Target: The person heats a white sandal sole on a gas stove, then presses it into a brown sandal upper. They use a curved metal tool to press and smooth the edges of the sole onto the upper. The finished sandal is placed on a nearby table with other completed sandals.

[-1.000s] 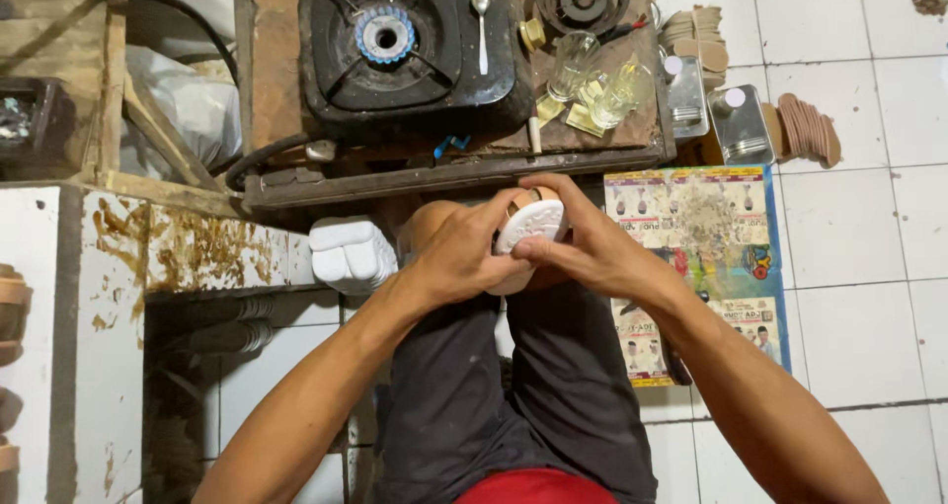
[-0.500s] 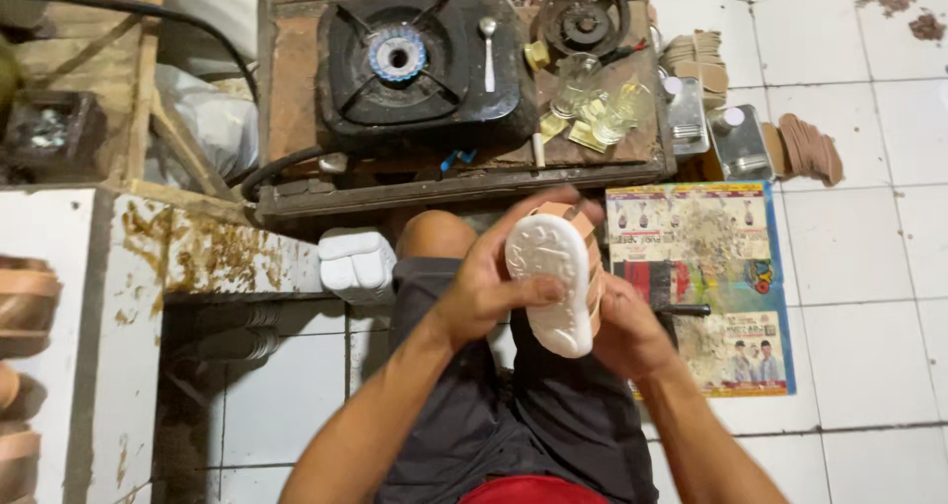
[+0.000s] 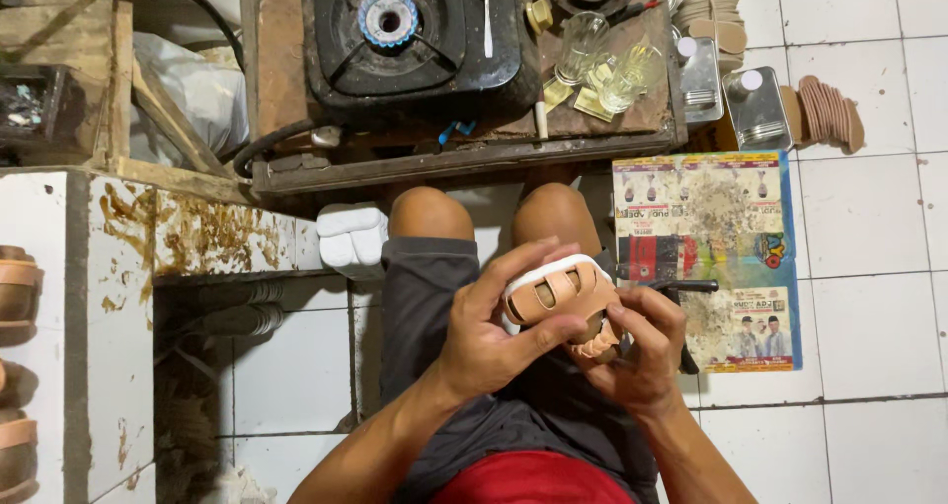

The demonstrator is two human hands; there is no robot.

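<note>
I sit on a tiled floor with my knees up. Both hands hold a sandal [image 3: 556,295] with tan straps and a white sole over my lap. My left hand [image 3: 491,326] wraps the sandal from the left, thumb across its underside. My right hand [image 3: 640,351] grips it from the right and below, fingers near a braided tan strap. The strap side faces up toward me. A dark tool handle [image 3: 683,288] shows just beyond my right hand.
A black gas burner [image 3: 407,32] with a spoon sits on a low wooden board ahead, beside glasses [image 3: 604,68] and metal cans [image 3: 755,106]. A printed sheet [image 3: 709,252] lies on the tiles at right. White soles [image 3: 352,235] lie by my left knee. Stacked tan pieces [image 3: 828,111] sit far right.
The sandal has been turned over: its white sole faced me before, now the tan straps face up. My hands have drawn it lower and closer over my lap.
</note>
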